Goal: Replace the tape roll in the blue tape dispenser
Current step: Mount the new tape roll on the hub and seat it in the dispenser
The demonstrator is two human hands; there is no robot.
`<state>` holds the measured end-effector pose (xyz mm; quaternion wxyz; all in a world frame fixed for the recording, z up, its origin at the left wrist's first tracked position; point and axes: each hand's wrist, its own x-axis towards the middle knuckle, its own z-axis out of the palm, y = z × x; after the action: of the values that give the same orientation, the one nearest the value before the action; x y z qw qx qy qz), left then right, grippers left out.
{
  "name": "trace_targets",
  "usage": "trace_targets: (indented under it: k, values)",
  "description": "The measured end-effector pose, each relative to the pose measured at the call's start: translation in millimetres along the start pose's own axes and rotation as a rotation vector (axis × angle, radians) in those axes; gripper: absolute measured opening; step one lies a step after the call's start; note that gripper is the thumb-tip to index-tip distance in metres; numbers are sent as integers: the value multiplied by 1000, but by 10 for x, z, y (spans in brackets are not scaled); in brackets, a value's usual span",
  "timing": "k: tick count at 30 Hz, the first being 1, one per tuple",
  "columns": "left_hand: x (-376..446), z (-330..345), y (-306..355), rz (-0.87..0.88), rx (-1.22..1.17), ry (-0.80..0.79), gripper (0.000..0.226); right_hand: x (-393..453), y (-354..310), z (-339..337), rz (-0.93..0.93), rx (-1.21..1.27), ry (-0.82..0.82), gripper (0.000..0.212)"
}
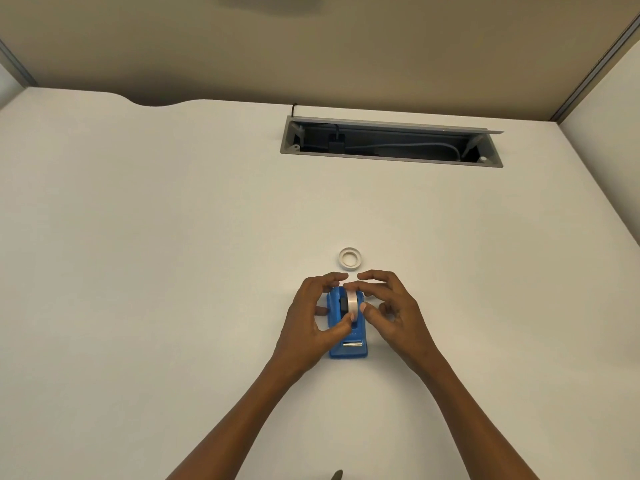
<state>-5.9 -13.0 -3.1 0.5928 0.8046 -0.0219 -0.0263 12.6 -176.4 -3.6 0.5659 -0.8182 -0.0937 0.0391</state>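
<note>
The blue tape dispenser stands on the white desk, its cutter end toward me. A tape roll on a dark hub sits upright in its cradle. My left hand curls around the dispenser's left side, with the thumb pressed on the roll's front and the fingertips over its top. My right hand comes in from the right, thumb and fingers pinching the roll's right face and top. A second white ring-shaped roll lies flat on the desk just beyond the hands.
A grey cable tray with its lid open is set into the white desk at the back, holding a plug and a cable. Beige partition walls enclose the desk behind and on the right.
</note>
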Motion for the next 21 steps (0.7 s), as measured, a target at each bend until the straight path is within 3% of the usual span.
trace_targets:
  k: [7, 13, 21]
  values:
    - [7, -7, 8, 40, 9, -11, 32, -7, 0, 9, 9, 44, 23, 32]
    - [9, -14, 26, 34, 4, -21, 33, -40, 33, -23, -1, 84, 56, 19]
    - [18, -22, 32, 29, 22, -20, 42, -20, 15, -22, -52, -28, 14, 30]
